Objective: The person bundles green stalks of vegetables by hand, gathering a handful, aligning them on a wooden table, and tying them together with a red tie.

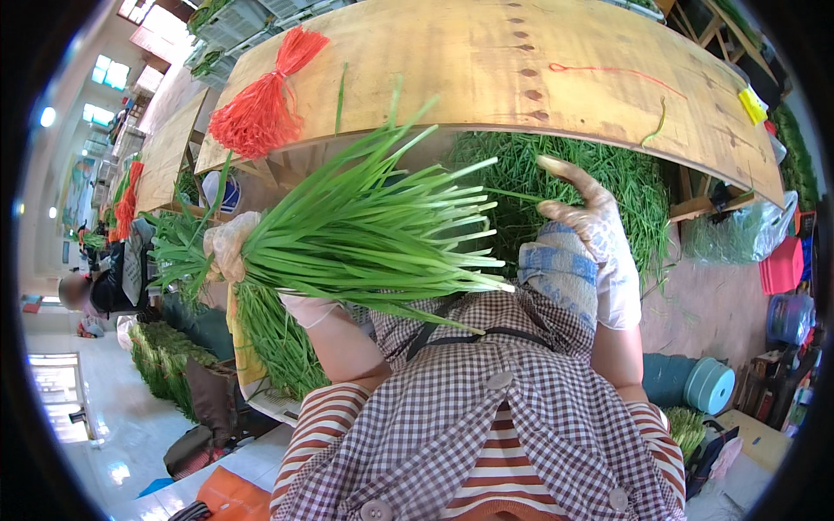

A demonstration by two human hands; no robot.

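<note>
My gloved left hand (227, 247) is closed around a bunch of flat green leaves, likely garlic chives (352, 234), held sideways above my lap. Their pale cut ends fan out to the right, and the leaf tips hang past my fist on the left. My right hand (589, 211), in a thin stained glove, is apart from the bunch with thumb and forefinger spread. A single green blade (515, 195) reaches toward its thumb; whether they touch I cannot tell. Beneath that hand lies a blue-and-white cloth (559, 267) over my knee.
A wooden table (430, 71) spans the front, bearing a tied bundle of red strands (264, 98) and one loose red tie (616, 70). Loose green leaves (625, 176) are heaped below it. More leaves fill a crate (277, 338) at my left. A seated person (107, 293) is farther left.
</note>
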